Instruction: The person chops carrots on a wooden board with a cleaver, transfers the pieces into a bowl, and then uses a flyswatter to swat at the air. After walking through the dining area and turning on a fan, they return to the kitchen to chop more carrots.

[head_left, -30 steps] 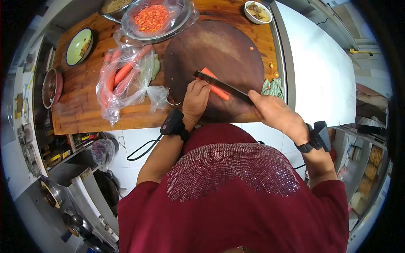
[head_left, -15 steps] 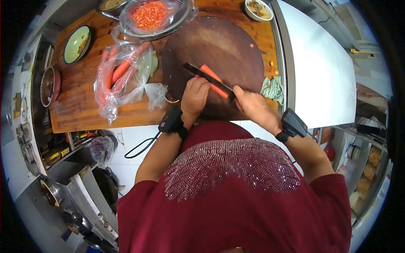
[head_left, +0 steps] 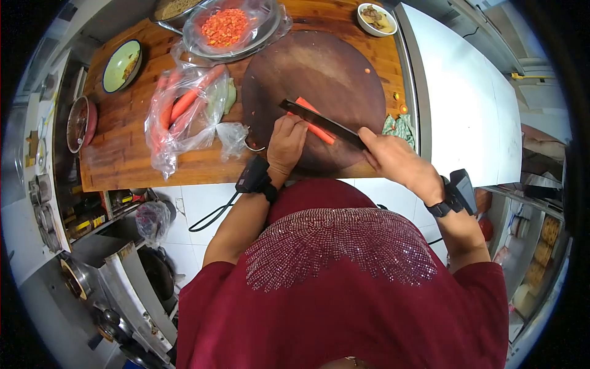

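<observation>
On the round wooden chopping board (head_left: 319, 67) lies an orange carrot (head_left: 321, 134), with orange showing on both sides of a dark kitchen knife (head_left: 337, 128). My right hand (head_left: 396, 158) is wrapped round the knife's handle at the board's right front. The blade slants across the carrot toward the upper left. My left hand (head_left: 287, 142) has its fingers bent together and pressed on the carrot, with the fingertips close beside the blade. Left of the board, a clear plastic bag (head_left: 184, 144) contains several whole carrots (head_left: 187, 101).
Diced carrot (head_left: 224, 27) fills a plastic-lined metal basin at the back. A green bowl (head_left: 114, 77) and a reddish bowl (head_left: 90, 125) stand at the left. At the back right is a white bowl (head_left: 372, 29) of food. A green-white cloth (head_left: 401, 128) touches the board's right side.
My right hand has drawn the knife to the right, so more of the blade shows. My left hand stays on the carrot. The whole view has shifted slightly.
</observation>
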`<state>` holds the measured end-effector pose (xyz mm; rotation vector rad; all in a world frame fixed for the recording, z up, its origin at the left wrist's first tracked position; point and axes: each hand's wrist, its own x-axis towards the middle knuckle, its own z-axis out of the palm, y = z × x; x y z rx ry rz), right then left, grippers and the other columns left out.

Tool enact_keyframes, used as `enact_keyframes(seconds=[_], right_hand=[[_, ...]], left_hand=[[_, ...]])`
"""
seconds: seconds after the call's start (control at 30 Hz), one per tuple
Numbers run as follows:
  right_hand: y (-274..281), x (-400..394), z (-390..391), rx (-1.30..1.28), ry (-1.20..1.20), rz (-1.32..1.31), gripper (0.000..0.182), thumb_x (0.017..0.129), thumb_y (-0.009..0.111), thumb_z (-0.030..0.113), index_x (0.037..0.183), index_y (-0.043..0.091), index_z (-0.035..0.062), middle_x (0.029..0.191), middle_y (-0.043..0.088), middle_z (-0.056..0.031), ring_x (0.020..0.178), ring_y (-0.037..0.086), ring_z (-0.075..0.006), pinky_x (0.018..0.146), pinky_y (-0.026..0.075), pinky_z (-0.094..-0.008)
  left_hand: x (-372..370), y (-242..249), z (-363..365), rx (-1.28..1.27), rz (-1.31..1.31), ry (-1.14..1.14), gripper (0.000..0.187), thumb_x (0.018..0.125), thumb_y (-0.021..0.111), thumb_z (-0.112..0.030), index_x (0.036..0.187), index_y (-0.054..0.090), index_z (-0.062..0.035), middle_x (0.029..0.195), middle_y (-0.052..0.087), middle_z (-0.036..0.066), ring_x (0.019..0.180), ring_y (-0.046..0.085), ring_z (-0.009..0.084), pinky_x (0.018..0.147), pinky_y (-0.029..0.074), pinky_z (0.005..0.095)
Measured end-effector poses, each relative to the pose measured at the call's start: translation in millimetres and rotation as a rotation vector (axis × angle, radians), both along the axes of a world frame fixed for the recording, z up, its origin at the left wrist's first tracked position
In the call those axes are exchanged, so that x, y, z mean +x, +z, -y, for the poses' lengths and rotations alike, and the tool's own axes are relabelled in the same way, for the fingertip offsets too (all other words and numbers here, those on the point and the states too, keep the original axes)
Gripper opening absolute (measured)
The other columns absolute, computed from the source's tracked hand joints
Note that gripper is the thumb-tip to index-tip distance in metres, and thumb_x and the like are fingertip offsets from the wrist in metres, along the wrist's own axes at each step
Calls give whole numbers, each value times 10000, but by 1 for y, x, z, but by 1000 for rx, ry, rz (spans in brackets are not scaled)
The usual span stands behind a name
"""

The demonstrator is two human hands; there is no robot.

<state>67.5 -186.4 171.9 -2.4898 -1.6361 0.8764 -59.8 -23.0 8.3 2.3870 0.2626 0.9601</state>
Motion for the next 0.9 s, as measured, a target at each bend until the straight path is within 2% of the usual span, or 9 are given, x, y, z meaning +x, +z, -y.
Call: enact_keyframes(seconds=[0.23, 0.27, 0.33, 0.47, 0.53, 0.57, 0.6, 0.77, 0.9], right_hand=[[17, -9, -18, -125, -27, -19, 169, 810, 440, 9, 974, 400, 17, 779, 583, -254, 785, 576, -421, 639, 449, -494], [13, -9, -18, -130, -25, -21, 169, 810, 440, 9, 974, 400, 17, 779, 583, -254, 785, 576, -421, 639, 449, -494], [-3, -8, -17, -17, -61, -58, 143, 790, 467, 16, 902, 377, 18, 644, 524, -210, 667, 545, -409, 571, 400, -474], [-21, -13, -25, -60, -96, -22, 135, 806, 471, 47, 902, 377, 25, 660, 548, -214, 680, 562, -407, 571, 417, -478], [-56, -13, -24, -86, -72, 77, 142, 828, 438, 69, 964, 404, 51, 737, 607, -220, 717, 597, -417, 608, 481, -494], [-69, -13, -15, 21, -84, 87, 131, 824, 453, 85, 941, 400, 63, 700, 604, -203, 670, 595, -412, 569, 474, -499], [-70, -12, -15, 25, -82, 89, 131, 824, 453, 85, 941, 400, 63, 700, 604, -203, 670, 595, -412, 569, 474, -499], [-65, -4, -10, 177, -104, 137, 145, 811, 471, 69, 934, 394, 58, 711, 602, -200, 679, 592, -402, 571, 463, -507], [-33, 0, -4, 135, -61, 106, 158, 807, 474, 59, 942, 394, 36, 739, 594, -229, 717, 582, -420, 607, 454, -516]], left_hand=[[0, -1, -2, -25, 20, -43, 122, 755, 601, -27, 877, 593, -30, 926, 536, 110, 899, 509, 306, 814, 425, 385], [0, -1, -3, -29, 18, -41, 122, 755, 601, -27, 877, 593, -30, 926, 536, 110, 899, 509, 306, 814, 425, 385], [-1, -1, -3, -19, 8, -49, 127, 752, 605, -27, 878, 588, -31, 928, 532, 108, 905, 506, 309, 813, 425, 388], [0, -4, -4, -27, 3, -59, 137, 747, 607, -27, 882, 587, -33, 927, 531, 107, 906, 505, 309, 818, 424, 390], [1, -4, -4, -19, 11, -58, 147, 742, 609, -27, 887, 588, -36, 925, 532, 104, 902, 506, 307, 820, 424, 391], [2, -4, -4, -18, 13, -57, 147, 742, 609, -27, 887, 588, -36, 925, 532, 104, 902, 506, 307, 820, 424, 391], [2, -2, -4, -19, 9, -59, 148, 743, 606, -28, 890, 589, -34, 925, 534, 106, 902, 508, 308, 821, 425, 392], [6, -3, -7, -44, -3, -122, 147, 758, 588, -31, 904, 586, -23, 938, 536, 114, 924, 510, 312, 830, 421, 393], [6, 1, -1, -41, -87, -111, 145, 778, 570, -44, 920, 581, -15, 957, 535, 120, 962, 503, 315, 838, 415, 388]])
